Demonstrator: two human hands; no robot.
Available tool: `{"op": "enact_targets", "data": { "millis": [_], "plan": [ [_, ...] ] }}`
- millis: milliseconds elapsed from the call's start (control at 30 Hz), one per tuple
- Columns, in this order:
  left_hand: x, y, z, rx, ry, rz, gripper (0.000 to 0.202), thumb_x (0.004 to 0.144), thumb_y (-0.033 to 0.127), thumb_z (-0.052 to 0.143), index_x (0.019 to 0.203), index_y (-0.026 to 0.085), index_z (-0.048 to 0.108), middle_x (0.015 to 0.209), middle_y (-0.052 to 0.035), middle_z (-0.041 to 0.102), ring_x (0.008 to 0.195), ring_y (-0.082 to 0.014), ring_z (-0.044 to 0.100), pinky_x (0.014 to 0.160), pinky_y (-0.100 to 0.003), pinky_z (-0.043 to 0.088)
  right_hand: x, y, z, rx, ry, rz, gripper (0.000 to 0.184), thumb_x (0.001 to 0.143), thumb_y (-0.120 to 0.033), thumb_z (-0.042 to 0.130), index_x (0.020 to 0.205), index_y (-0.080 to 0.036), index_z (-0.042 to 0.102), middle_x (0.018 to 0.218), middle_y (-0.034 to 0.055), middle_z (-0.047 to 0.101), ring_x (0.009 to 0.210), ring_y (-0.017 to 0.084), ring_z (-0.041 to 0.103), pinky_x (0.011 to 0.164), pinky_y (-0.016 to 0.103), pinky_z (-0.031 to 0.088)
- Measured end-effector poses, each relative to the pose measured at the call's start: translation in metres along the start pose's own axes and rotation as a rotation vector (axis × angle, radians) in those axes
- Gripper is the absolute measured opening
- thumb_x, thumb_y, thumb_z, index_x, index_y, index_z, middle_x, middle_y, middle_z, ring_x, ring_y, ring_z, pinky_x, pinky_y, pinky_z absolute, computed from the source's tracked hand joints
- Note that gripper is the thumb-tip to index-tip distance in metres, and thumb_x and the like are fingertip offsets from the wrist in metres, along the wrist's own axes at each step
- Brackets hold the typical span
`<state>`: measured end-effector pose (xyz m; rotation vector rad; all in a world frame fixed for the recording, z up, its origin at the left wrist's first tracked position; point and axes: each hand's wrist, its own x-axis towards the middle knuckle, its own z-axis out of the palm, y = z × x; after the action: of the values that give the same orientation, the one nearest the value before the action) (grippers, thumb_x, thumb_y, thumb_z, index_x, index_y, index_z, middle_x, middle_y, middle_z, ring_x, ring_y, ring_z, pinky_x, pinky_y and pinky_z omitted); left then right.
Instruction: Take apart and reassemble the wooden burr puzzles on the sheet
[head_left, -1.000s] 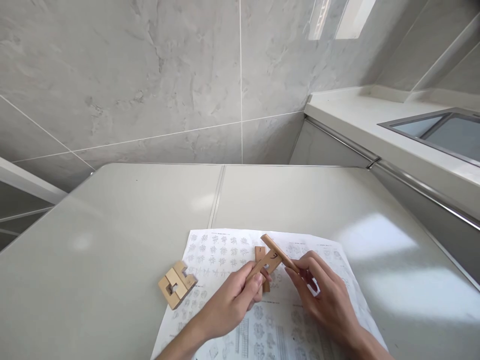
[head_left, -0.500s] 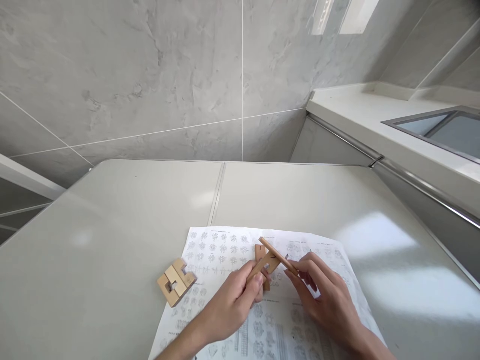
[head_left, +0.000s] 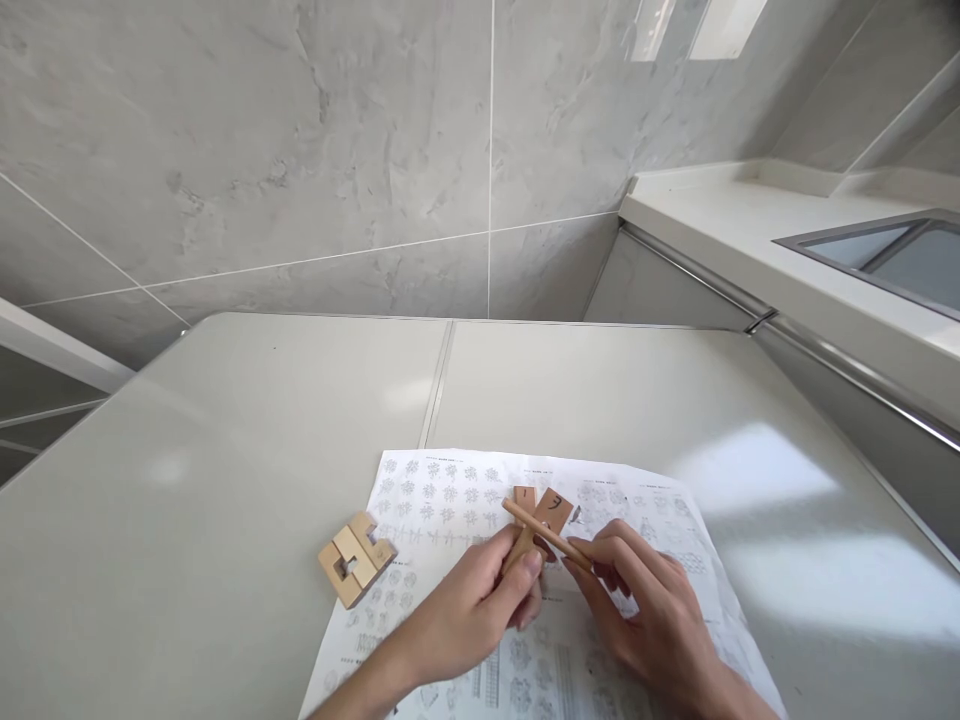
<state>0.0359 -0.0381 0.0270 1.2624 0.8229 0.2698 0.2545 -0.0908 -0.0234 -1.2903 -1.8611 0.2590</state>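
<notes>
My left hand is closed around flat wooden puzzle pieces. One of them bears a handwritten 3, and behind it a piece marked 1 sticks up; whether that one is gripped or lies on the paper I cannot tell. Between finger and thumb, my right hand pinches a slim wooden puzzle piece, seen edge-on. It slants across the front of the numbered pieces, around a hole in the 3 piece. My left fingers hide the lower parts.
Under both hands lies a large printed sheet with many small diagrams. To its left, an assembled block of wooden pieces with a hole rests across the sheet's edge. The pale table has a seam; a white counter stands at right.
The piece marked 3 has turned more upright and its face now shows. The piece in my right hand has swung to a flatter slant and lower across it.
</notes>
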Motion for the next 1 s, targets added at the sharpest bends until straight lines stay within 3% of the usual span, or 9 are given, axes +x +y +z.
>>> {"op": "enact_targets", "data": {
  "millis": [100, 333, 533, 800, 1000],
  "plan": [
    [-0.0002, -0.001, 0.0006, -0.014, -0.009, -0.015, 0.052, 0.113, 0.067, 0.038, 0.11, 0.019, 0.057, 0.074, 0.004, 0.049, 0.068, -0.0151, 0.041, 0.067, -0.032, 0.037, 0.0013, 0.0021, -0.0015, -0.017, 0.034, -0.006, 0.014, 0.106, -0.01, 0.06, 0.1, -0.023, 0.061, 0.074, -0.0024, 0.055, 0.055, 0.013, 0.051, 0.048, 0.025, 0.04],
    [0.0012, -0.0047, 0.0, -0.016, 0.009, 0.02, 0.049, 0.113, 0.066, 0.039, 0.107, 0.02, 0.056, 0.074, 0.0054, 0.043, 0.065, -0.0142, 0.035, 0.066, -0.032, 0.035, -0.0011, -0.0019, 0.0019, 0.015, -0.059, -0.08, 0.013, 0.108, -0.009, 0.058, 0.107, -0.022, 0.063, 0.076, -0.0016, 0.058, 0.055, 0.014, 0.055, 0.048, 0.027, 0.042],
    [0.0025, -0.0046, -0.0007, -0.044, -0.002, 0.053, 0.051, 0.113, 0.067, 0.04, 0.102, 0.02, 0.057, 0.074, 0.0046, 0.045, 0.064, -0.0137, 0.036, 0.063, -0.031, 0.034, 0.0014, -0.0041, 0.0019, -0.012, 0.002, -0.089, 0.014, 0.107, -0.011, 0.061, 0.1, -0.023, 0.061, 0.075, -0.0016, 0.061, 0.054, 0.013, 0.058, 0.046, 0.026, 0.045],
    [0.0019, -0.0033, 0.0024, -0.046, -0.019, 0.057, 0.048, 0.113, 0.064, 0.041, 0.106, 0.02, 0.059, 0.074, 0.0034, 0.046, 0.065, -0.0142, 0.038, 0.064, -0.031, 0.036, 0.0014, -0.0037, 0.0, -0.056, -0.006, -0.119, 0.023, 0.105, -0.008, 0.059, 0.123, -0.022, 0.065, 0.073, -0.0022, 0.067, 0.054, 0.014, 0.065, 0.049, 0.026, 0.052],
    [0.0023, -0.0056, 0.0026, -0.038, -0.008, 0.044, 0.049, 0.112, 0.066, 0.042, 0.102, 0.021, 0.056, 0.074, 0.0029, 0.049, 0.065, -0.0144, 0.04, 0.064, -0.031, 0.037, 0.0042, -0.0047, -0.0016, -0.046, 0.006, -0.141, 0.027, 0.104, -0.005, 0.063, 0.124, -0.022, 0.069, 0.077, 0.0, 0.075, 0.054, 0.015, 0.069, 0.049, 0.028, 0.055]
  ]
}}
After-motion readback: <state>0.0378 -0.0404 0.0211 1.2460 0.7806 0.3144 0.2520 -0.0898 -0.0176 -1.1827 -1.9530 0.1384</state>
